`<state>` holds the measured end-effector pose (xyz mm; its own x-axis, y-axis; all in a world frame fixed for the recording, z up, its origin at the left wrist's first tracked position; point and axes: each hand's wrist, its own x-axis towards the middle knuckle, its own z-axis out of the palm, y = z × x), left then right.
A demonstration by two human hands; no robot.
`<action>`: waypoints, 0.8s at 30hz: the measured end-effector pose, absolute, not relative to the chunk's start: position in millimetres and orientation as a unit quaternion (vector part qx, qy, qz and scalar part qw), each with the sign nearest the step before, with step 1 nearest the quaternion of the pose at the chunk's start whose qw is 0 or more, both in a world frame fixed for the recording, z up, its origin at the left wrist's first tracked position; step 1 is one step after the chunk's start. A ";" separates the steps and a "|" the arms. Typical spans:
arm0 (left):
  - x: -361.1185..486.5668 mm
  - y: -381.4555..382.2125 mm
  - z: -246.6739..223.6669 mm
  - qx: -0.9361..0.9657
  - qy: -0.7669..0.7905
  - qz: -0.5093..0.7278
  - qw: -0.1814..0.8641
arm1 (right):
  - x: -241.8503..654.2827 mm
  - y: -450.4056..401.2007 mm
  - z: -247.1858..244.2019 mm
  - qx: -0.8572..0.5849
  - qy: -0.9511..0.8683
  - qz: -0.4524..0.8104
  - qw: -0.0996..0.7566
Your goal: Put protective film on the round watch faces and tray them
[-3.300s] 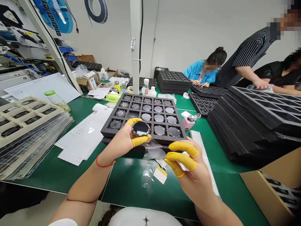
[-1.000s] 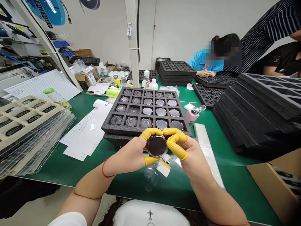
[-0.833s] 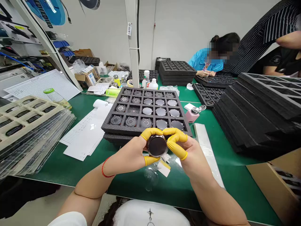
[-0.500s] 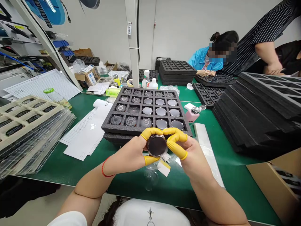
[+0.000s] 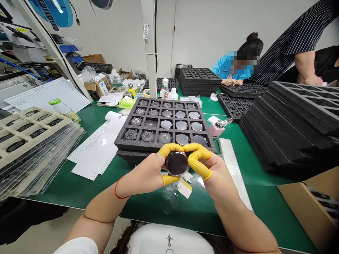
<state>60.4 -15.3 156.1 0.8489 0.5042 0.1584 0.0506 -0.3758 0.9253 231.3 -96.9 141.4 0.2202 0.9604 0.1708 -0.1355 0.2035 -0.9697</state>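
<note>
A round watch case (image 5: 177, 164) with a dark glass face is held between both hands, just in front of the foam tray. My left hand (image 5: 152, 171) grips its left side, thumb below and index finger above, in yellow finger cots. My right hand (image 5: 205, 164), also in yellow finger cots, is closed on its right edge, fingers bent. Behind them the black foam tray (image 5: 120, 141) rests on another tray. Its compartments hold several watch cases, some showing dark backs and others shiny faces; one compartment in the third row holds none.
Stacked black trays (image 5: 265, 141) rise at the right, beside a cardboard box (image 5: 304, 208). Clear blister trays (image 5: 53, 155) are piled at the left near paper sheets (image 5: 99, 148). A pink pump bottle (image 5: 216, 129) stands right of the foam tray. Two co-workers (image 5: 233, 70) (image 5: 304, 63) lean over trays behind.
My hands and the watch case have stayed practically still. In the background, the co-worker in blue has lowered their head, and the striped-sleeved arm has shifted slightly.
</note>
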 end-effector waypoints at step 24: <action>60.7 -15.2 156.3 0.813 0.177 0.213 0.512 | 234.4 -97.3 138.4 -0.480 -0.445 0.441 0.614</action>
